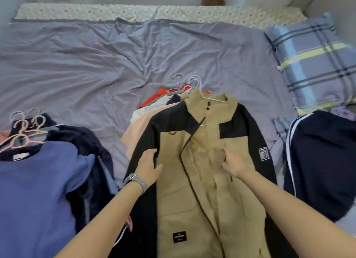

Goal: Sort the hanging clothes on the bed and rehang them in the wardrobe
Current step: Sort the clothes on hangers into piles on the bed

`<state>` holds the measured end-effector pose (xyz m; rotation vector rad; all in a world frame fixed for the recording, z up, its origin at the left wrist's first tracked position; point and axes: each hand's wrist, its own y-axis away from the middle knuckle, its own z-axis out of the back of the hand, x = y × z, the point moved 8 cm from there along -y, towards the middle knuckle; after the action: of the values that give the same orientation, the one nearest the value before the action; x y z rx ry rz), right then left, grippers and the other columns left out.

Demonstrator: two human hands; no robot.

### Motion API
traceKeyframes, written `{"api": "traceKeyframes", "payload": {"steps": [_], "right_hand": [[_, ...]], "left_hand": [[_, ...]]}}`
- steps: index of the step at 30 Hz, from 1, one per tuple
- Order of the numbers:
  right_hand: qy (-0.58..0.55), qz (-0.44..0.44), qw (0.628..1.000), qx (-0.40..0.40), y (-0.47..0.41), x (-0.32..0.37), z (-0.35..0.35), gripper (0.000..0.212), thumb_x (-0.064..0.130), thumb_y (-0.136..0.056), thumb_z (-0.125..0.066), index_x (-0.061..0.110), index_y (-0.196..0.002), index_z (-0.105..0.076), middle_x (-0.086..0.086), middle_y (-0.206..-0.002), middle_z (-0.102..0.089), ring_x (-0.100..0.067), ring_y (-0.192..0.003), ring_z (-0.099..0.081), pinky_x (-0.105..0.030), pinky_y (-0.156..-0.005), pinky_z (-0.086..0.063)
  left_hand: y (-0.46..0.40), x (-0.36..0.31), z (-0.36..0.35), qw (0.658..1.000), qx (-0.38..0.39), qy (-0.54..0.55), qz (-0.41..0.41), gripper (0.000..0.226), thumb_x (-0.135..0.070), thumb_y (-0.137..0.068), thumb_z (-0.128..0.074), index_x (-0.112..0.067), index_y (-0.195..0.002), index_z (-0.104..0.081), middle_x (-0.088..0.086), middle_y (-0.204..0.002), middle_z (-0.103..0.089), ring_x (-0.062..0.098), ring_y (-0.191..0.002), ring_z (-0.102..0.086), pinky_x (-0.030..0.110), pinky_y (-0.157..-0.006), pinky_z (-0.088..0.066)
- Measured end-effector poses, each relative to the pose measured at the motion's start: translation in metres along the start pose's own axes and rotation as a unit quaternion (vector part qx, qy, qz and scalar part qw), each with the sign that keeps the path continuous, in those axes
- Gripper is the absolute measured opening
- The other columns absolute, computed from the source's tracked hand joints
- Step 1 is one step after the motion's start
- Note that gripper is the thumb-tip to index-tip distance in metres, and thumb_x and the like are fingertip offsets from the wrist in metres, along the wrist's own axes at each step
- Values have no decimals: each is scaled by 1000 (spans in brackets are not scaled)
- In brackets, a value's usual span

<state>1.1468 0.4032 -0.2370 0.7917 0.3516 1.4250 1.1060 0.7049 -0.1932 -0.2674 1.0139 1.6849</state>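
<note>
A khaki and black jacket (202,180) on a white hanger (212,98) lies on top of the middle pile of clothes on the bed (96,65). My left hand (148,163), with a watch on the wrist, rests flat on the jacket's left front where the khaki panel meets the black sleeve. My right hand (233,164) is on the right front panel, thumb and fingers drawn together on the khaki fabric. Under the jacket show a peach garment (138,130), a white one and a red one (154,99), with several hanger hooks (185,82) sticking out at the top.
A second pile lies at the left, topped by a blue sweater (34,190) on pink hangers (23,138). A dark navy garment with white stripes (319,161) lies at the right. A plaid pillow (316,65) sits at the bed's right end.
</note>
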Motion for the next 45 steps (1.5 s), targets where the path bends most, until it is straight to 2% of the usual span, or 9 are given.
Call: {"api": "traceKeyframes", "payload": {"steps": [7, 13, 20, 22, 24, 28, 35, 40, 45], "right_hand": [[0, -2, 990, -143, -91, -65, 118, 76, 8, -80, -64, 5, -146, -27, -20, -144, -37, -37, -132, -34, -43, -109, -31], [20, 15, 993, -119, -189, -51, 156, 97, 41, -76, -73, 12, -149, -16, -14, -147, -36, -37, -135, -31, -45, -109, -30], [-57, 39, 994, -89, -212, -35, 127, 65, 50, -84, -59, 22, -139, -39, -12, -129, -51, -34, -117, -52, -38, -89, -44], [-26, 43, 992, -112, -198, -25, 127, 60, 55, -87, -51, 20, -136, -41, -13, -120, -58, -35, -110, -55, -39, -83, -45], [-44, 72, 984, -154, -174, -10, 128, 42, 56, -91, -46, 18, -104, -57, -8, -96, -62, -32, -94, -59, -35, -69, -42], [-137, 137, 957, -213, -109, 10, 122, 56, 52, -94, -46, 15, -53, -35, 2, -48, -39, -23, -53, -45, -32, -51, -27], [-289, 111, 939, -149, -7, 26, 98, 65, 51, -89, -55, -8, -62, -51, -6, -52, -34, -13, -49, -32, -24, -48, -25], [-274, 131, 948, -97, 80, 78, 108, 42, 36, -83, -69, 33, -42, -58, 15, -39, -45, -2, -42, -42, -15, -45, -29], [-297, 127, 941, -99, 172, 108, 113, 40, 39, -73, -77, 1, -71, -67, -12, -58, -63, -11, -52, -54, -24, -50, -42]], "left_hand": [[-39, -38, -37, 998, -1, -19, 66, 59, -18, -87, -61, -10, -139, -35, 10, -143, -33, 22, -133, -32, 32, -111, -28], [-46, -41, -24, 993, -59, -23, 100, 57, -17, -87, -61, -9, -137, -37, 7, -141, -34, 18, -129, -36, 23, -104, -29], [-38, -40, -23, 989, -80, 1, 128, 54, -16, -88, -60, -11, -136, -39, 7, -139, -35, 16, -125, -39, 18, -98, -30], [-39, -43, -25, 988, -85, 16, 128, 51, -14, -87, -60, -12, -135, -41, 7, -137, -37, 15, -123, -40, 20, -98, -33], [-39, -43, -26, 987, -87, 28, 128, 51, -14, -88, -59, -13, -135, -40, 6, -137, -36, 15, -124, -41, 24, -101, -36], [-36, -48, -24, 987, -96, 56, 114, 47, -14, -89, -58, -14, -134, -42, 5, -136, -37, 16, -125, -41, 33, -104, -39], [-6, -49, 18, 986, -129, 96, 46, 45, -11, -87, -59, -13, -130, -45, -6, -119, -36, 14, -120, -42, 37, -103, -40], [30, -49, 73, 983, -149, 94, -53, 51, -8, -85, -61, -17, -132, -45, -12, -129, -41, 9, -124, -39, 33, -107, -35], [54, -57, 97, 986, -95, 26, -137, 75, -15, -76, -73, -13, -141, -35, 2, -146, -36, 16, -136, -32, 29, -114, -25]]}}
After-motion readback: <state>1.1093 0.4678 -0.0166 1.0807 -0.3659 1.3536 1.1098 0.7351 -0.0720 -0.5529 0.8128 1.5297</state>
